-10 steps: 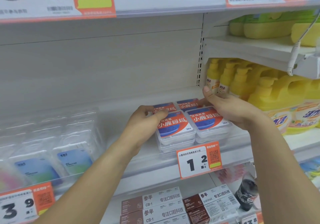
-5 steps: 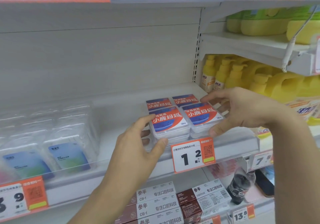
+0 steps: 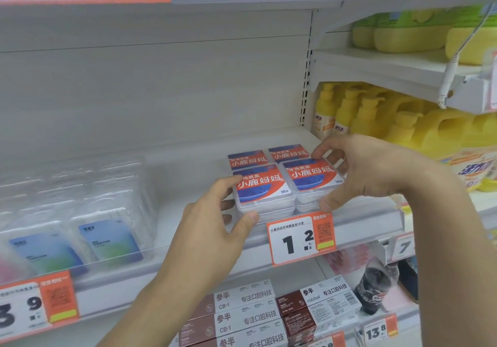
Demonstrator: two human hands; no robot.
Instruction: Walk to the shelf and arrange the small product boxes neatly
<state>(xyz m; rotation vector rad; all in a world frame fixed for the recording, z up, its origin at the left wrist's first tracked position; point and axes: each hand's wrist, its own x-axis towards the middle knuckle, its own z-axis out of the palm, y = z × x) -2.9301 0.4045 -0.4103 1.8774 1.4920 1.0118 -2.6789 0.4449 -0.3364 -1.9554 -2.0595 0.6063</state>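
Four red-and-blue small boxes point(image 3: 289, 155) show their tops in a two-by-two block near the front lip of the shelf point(image 3: 188, 158), just behind the price tag point(image 3: 301, 237). The left hand point(image 3: 215, 228) grips the front-left stack point(image 3: 259, 186), thumb against its front corner and forefinger on its top left edge. The right hand point(image 3: 371, 174) grips the front-right stack point(image 3: 312, 178), thumb at its front and forefinger at its back right corner.

Both forearms were extended forward. The left box stack point(image 3: 262, 188) was pinched between thumb and forefinger of the left hand point(image 3: 215, 228); the right box stack point(image 3: 312, 178) was spanned likewise by the right hand point(image 3: 376, 174).
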